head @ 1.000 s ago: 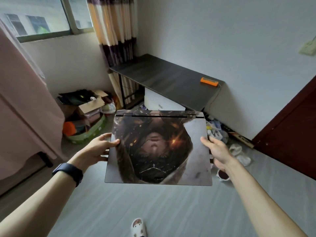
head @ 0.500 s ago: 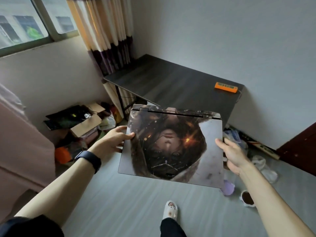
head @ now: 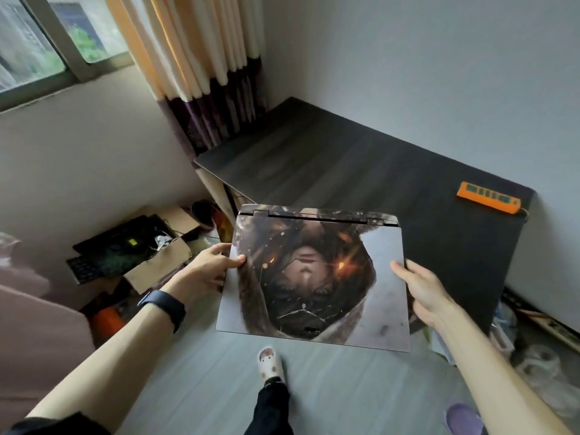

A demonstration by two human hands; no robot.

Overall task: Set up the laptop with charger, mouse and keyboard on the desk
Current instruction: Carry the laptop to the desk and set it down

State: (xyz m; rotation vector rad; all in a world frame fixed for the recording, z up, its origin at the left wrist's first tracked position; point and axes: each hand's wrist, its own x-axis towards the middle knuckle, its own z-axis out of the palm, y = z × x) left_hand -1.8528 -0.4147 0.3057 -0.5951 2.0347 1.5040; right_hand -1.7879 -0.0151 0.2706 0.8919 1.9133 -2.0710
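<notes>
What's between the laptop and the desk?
Nothing visible. The left hand and right hand hold the closed laptop before the desk; the only thing seen on it is an orange power strip at its right end.

left grip (head: pixel 213 271): thumb on top, pinches laptop (head: pixel 314 277) edge | right grip (head: pixel 420 293): same | arms: both stretched forward
</notes>
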